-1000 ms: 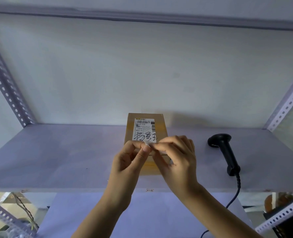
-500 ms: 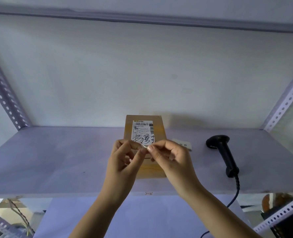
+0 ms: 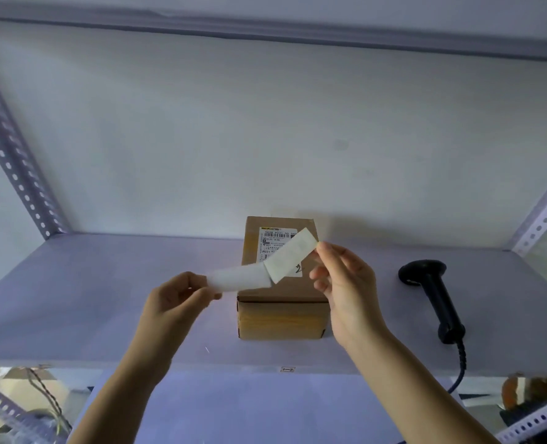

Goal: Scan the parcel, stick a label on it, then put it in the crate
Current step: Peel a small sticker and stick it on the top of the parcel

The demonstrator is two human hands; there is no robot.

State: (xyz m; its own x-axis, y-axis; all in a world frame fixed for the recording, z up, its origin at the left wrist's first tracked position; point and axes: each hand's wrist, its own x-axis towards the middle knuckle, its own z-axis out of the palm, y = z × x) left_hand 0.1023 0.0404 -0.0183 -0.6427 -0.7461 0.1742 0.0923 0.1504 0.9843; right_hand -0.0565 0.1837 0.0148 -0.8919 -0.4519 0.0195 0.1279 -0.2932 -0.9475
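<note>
A brown cardboard parcel point(image 3: 278, 318) with a printed shipping slip on top stands on the shelf point(image 3: 89, 299) in the middle. Above it my two hands pull a white label apart from its backing. My right hand point(image 3: 345, 293) pinches the upper end of the white label point(image 3: 293, 254). My left hand point(image 3: 176, 299) pinches the backing strip point(image 3: 237, 278), which curves away to the left. The two pieces still join near the parcel's top. No crate is in view.
A black handheld barcode scanner point(image 3: 435, 293) lies on the shelf right of the parcel, its cable running off the front edge. Perforated metal uprights point(image 3: 12, 161) frame the shelf at both sides. A lower shelf and cables show below.
My hands were together over the parcel, picking at the label. They have moved apart, left hand to the left and right hand up and right, peeling label from backing.
</note>
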